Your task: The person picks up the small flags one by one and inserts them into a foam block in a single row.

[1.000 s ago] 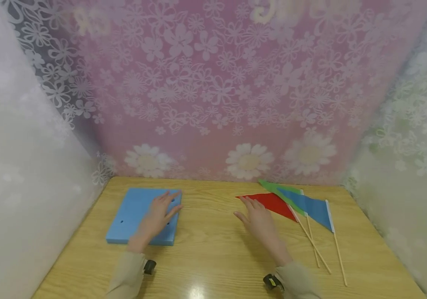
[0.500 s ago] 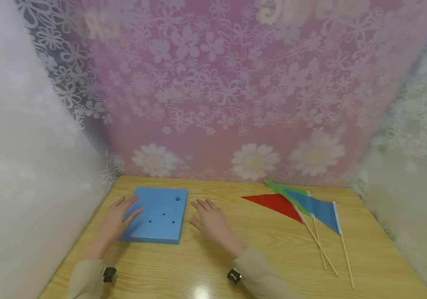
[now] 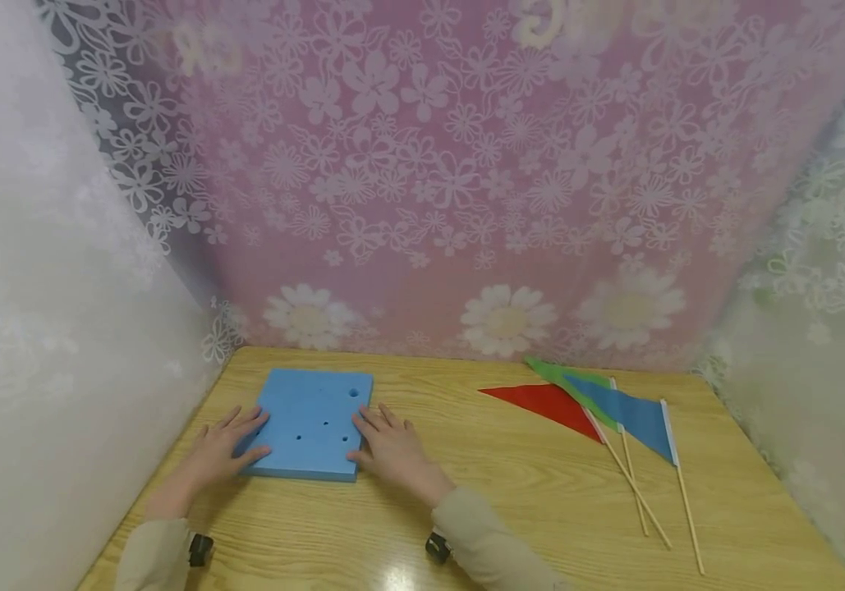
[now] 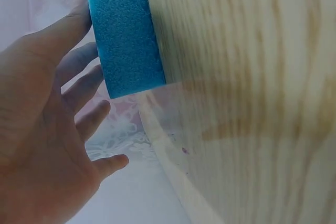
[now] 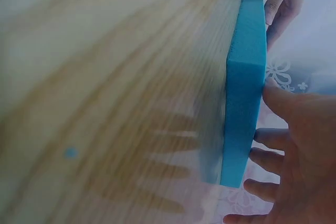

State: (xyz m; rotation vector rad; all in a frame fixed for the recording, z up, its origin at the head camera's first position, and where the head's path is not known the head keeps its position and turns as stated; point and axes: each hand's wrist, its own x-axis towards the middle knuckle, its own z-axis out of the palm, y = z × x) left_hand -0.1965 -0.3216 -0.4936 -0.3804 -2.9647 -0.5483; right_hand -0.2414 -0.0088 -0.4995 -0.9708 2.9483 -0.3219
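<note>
A flat blue foam board (image 3: 311, 402) with several round holes lies on the left part of the table. My left hand (image 3: 215, 455) is at its left side, fingertips and thumb over that edge. Across from it, my right hand (image 3: 392, 451) has its fingertips at the right edge. Both hands have spread, fairly straight fingers. The left wrist view has the left hand (image 4: 47, 103) beside a corner of the foam board (image 4: 126, 35). In the right wrist view, the thumb and several fingertips of the right hand (image 5: 299, 150) lie along the board's side (image 5: 244, 93).
Red (image 3: 540, 406), green (image 3: 562, 379) and blue (image 3: 625, 410) triangular flags on thin wooden sticks lie partly overlapping on the right of the wooden table (image 3: 437, 525). A pink flowered cloth (image 3: 422, 205) hangs behind, with pale flowered walls at both sides.
The left hand has gone from above the board to its left side. The right hand has moved left, away from the flags, to the board's right edge. The flags stay put.
</note>
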